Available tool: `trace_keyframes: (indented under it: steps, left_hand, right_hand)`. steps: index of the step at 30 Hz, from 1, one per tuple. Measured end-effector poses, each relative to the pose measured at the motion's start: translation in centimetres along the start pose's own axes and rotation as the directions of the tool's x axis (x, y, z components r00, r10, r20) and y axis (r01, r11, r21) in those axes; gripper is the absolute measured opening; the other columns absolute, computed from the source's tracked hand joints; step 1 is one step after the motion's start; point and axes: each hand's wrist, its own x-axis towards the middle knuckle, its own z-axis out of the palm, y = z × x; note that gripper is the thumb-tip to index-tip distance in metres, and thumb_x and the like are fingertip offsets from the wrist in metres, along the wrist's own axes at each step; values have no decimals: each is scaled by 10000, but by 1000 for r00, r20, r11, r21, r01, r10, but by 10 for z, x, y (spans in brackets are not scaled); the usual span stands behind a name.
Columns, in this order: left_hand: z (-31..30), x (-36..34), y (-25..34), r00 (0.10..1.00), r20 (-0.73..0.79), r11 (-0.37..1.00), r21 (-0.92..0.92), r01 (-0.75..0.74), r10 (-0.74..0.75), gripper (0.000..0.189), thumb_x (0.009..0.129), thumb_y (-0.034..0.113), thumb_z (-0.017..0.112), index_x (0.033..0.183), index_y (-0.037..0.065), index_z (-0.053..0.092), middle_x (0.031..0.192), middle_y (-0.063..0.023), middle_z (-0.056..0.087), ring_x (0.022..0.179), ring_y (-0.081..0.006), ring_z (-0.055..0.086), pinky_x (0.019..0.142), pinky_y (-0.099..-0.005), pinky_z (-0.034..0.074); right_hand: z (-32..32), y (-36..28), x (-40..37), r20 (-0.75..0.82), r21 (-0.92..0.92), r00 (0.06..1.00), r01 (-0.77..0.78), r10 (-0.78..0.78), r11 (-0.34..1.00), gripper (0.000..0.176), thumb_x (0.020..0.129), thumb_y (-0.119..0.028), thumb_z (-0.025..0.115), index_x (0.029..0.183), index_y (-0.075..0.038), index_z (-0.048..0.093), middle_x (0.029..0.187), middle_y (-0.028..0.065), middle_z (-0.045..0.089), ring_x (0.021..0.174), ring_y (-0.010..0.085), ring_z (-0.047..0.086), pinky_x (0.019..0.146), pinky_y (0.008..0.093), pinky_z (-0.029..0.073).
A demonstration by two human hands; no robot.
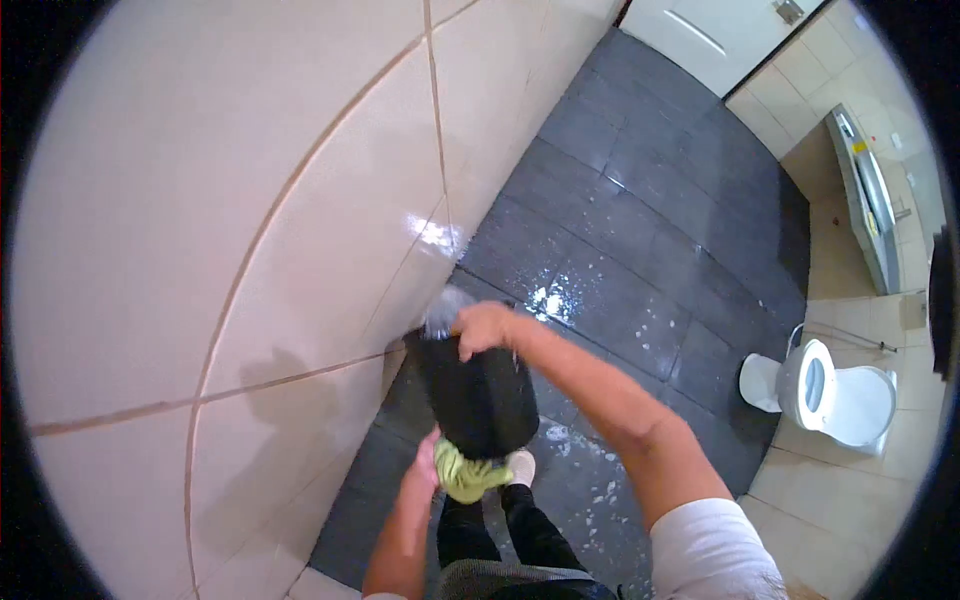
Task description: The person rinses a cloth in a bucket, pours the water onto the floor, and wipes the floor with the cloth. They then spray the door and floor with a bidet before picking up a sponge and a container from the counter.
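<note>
A black bucket (478, 395) is tilted in front of me, its mouth toward the tiled wall and floor. My right hand (485, 328) is closed on the rim at the mouth. Whitish, clear water (446, 308) shows at that end, blurred. Under the bucket's base, my left hand (428, 458) is closed on a yellow-green cloth (465, 474), which lies against the bottom of the bucket. Part of the left fingers is hidden by the cloth.
Dark floor tiles (640, 250) are wet, with foam patches (600, 500). The beige tiled wall (300, 250) rises close on the left. At right stand a white toilet (855, 405), a small white bin (760, 382) and a wall-mounted counter (866, 195). A white door (715, 40) is at the far end.
</note>
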Motion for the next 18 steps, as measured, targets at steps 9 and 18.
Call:
trace_keyframes:
  steps: [9, 18]
  left_hand:
    - [145, 62, 107, 999, 35, 932, 362, 24, -39, 488, 878, 507, 474, 1052, 60, 568, 911, -114, 616, 674, -296, 574, 605, -429, 507]
    - [155, 70, 132, 858, 508, 962, 189, -199, 77, 518, 898, 459, 459, 1205, 45, 512, 1195, -81, 558, 1021, -242, 559, 839, -409, 492]
  right_hand:
    - [-103, 54, -93, -400, 150, 876, -227, 269, 962, 391, 613, -260, 659, 932, -34, 656, 847, 171, 652, 854, 318, 622, 741, 392, 480]
    - [-11, -54, -138, -772, -135, 633, -76, -57, 988, 34, 652, -86, 578, 682, -76, 565, 628, 115, 585, 633, 289, 636, 544, 388, 508]
